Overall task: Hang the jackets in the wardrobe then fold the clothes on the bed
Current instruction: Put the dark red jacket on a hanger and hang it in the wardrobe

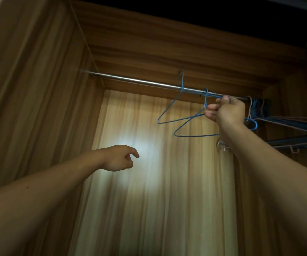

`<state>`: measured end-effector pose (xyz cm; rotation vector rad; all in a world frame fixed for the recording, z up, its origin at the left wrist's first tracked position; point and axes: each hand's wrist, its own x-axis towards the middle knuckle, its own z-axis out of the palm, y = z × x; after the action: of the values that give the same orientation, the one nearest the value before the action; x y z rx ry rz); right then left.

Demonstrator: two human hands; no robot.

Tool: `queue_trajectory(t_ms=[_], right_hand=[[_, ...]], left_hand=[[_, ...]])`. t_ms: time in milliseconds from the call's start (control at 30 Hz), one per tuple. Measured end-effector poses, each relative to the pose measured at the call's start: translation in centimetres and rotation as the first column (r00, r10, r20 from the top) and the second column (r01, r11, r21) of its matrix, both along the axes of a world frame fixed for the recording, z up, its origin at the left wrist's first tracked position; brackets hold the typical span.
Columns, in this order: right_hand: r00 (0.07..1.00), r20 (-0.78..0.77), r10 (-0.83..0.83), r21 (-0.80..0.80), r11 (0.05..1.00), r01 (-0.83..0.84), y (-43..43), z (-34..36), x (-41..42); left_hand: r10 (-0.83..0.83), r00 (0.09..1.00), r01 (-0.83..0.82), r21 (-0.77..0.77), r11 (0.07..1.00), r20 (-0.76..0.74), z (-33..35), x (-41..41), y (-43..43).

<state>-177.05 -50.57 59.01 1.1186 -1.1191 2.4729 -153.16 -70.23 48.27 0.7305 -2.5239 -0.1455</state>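
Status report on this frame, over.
Right hand grips blue hanger at rail. Left hand free, empty. No jacket in view. Another hanger hangs alongside.

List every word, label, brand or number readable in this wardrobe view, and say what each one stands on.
None: no readable text shows on the shiny metal rail, the thin blue wire hangers, the wood-grain wardrobe wall or the pale pleated curtain.
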Motion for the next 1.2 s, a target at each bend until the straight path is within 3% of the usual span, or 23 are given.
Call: queue_trajectory(t_ms=[200, 300, 433, 567, 667, 833, 933, 1000, 1067, 1133, 1200], right_hand=[[0.991, -0.065, -0.113, -0.124, 0.987, 0.105, 1.0, -2.2, -0.6], [0.998, -0.065, -0.014, -0.116, 0.993, 0.006, 0.6, -4.0, -0.9], [0.992, -0.002, 0.127, 0.171, 0.977, -0.125, -1.6, -7.9, -1.9], [0.972, 0.105, 0.209, 0.355, 0.905, -0.233, -4.8, -14.4, -3.4], [0.975, 0.137, 0.178, 0.486, 0.845, -0.222, -7.7, -20.6, -4.8], [0.961, 0.134, 0.241, 0.696, 0.668, -0.264, -13.3, -31.9, -5.7], [0.973, -0.084, 0.215, 0.877, 0.48, -0.031, -15.6, -38.4, -5.3], [0.899, -0.303, 0.316, 0.934, 0.287, 0.213, -16.2, -42.9, -5.1], [0.8, -0.434, 0.414, 0.894, 0.086, 0.441, -16.6, -46.7, -5.0], [0.745, -0.499, 0.444, 0.84, 0.035, 0.542, -17.1, -49.0, -4.8], [0.755, -0.524, 0.395, 0.836, 0.067, 0.545, -17.7, -49.7, -4.4]], left_hand=[[0.008, 0.936, -0.053, -0.12, 0.991, -0.352, -0.2, -0.4, -1.4], [0.017, 0.902, -0.053, -0.072, 0.996, -0.431, -1.4, -1.6, -1.7], [-0.005, 0.882, 0.115, 0.205, 0.972, -0.472, -4.1, -3.1, -0.9], [-0.002, 0.766, 0.413, 0.491, 0.767, -0.643, -8.5, -3.8, -0.9], [0.072, 0.744, 0.415, 0.544, 0.729, -0.664, -12.3, -3.2, -1.6], [0.163, 0.821, 0.259, 0.61, 0.748, -0.548, -17.6, -1.7, -2.3], [0.294, 0.827, 0.085, 0.623, 0.778, -0.479, -20.3, -0.9, -2.5], [0.363, 0.829, -0.025, 0.619, 0.785, -0.425, -22.2, -0.4, -3.0], [0.411, 0.84, -0.116, 0.623, 0.774, -0.354, -24.2, 0.0, -3.4], [0.435, 0.856, -0.179, 0.628, 0.757, -0.281, -26.0, 0.3, -3.9], [0.437, 0.874, -0.229, 0.61, 0.759, -0.215, -27.8, 0.4, -4.5]])
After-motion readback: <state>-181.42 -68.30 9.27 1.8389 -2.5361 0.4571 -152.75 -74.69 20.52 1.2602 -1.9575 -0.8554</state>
